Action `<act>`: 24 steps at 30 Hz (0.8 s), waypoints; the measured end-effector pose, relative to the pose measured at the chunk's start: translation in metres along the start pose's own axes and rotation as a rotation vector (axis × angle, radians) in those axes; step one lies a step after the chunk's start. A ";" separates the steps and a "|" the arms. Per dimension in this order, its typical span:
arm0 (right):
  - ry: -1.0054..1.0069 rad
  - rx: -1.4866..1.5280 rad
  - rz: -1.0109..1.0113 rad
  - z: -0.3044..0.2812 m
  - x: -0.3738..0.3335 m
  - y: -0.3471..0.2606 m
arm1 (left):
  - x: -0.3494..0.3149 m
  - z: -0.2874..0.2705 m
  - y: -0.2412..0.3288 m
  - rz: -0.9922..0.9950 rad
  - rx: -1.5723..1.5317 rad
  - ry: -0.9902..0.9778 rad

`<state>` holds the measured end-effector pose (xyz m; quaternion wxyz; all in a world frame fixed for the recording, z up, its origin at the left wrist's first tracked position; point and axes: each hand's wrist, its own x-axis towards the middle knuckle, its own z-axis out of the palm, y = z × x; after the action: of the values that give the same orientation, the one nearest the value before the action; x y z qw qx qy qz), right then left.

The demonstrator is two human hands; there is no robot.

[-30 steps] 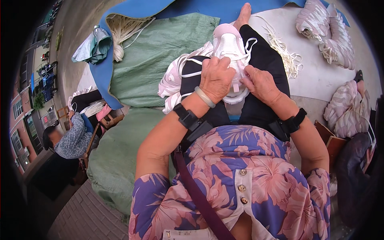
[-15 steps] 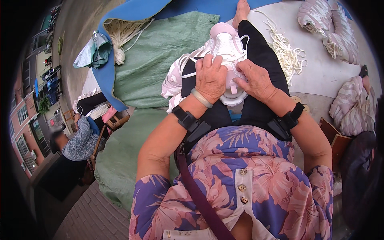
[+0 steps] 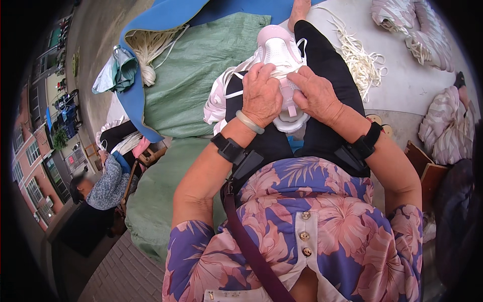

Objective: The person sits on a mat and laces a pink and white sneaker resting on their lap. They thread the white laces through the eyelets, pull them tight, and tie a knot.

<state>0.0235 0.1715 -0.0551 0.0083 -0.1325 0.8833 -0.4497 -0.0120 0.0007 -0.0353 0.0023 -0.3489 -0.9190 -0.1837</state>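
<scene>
A pink and white sneaker (image 3: 279, 48) rests between my thighs, its pink toe away from me and its heel tab toward me. White shoelace (image 3: 234, 94) hangs loose on its left, and a loop stands up on its right. My left hand (image 3: 261, 95) is closed on the left side of the lacing area, fingers bent over it. My right hand (image 3: 318, 98) grips the right side, index finger across the laces and thumb lower down. The fingertips on the laces are partly hidden. More pink and white shoe pieces (image 3: 216, 103) lie against my left thigh.
A green woven sheet (image 3: 201, 70) covers the left side, beside a blue mat (image 3: 132, 100) and a white lace bundle (image 3: 148, 65). A pile of laces (image 3: 362, 65) lies beyond my right leg. Bundled shoes (image 3: 427, 35) are at far right. Another person (image 3: 108, 186) sits at left.
My right hand's fingers have shifted a little up and left over the laces. My left hand stays on the sneaker, and the whole view has tilted slightly.
</scene>
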 end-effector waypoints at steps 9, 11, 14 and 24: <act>0.068 -0.180 -0.158 -0.002 0.008 0.001 | -0.003 0.005 -0.003 -0.057 -0.126 -0.002; 0.055 -0.178 -0.141 -0.006 0.011 0.000 | -0.004 0.008 -0.003 -0.071 -0.152 0.002; 0.019 -0.180 -0.104 -0.009 0.012 -0.004 | -0.004 0.006 -0.006 -0.046 -0.219 0.003; 0.067 -0.391 -0.206 0.001 0.015 -0.002 | 0.000 0.009 0.007 -0.124 -0.135 0.047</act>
<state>0.0099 0.1662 -0.0530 -0.0929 -0.2060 0.9352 -0.2726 -0.0059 0.0085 -0.0408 -0.0111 -0.2861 -0.9241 -0.2530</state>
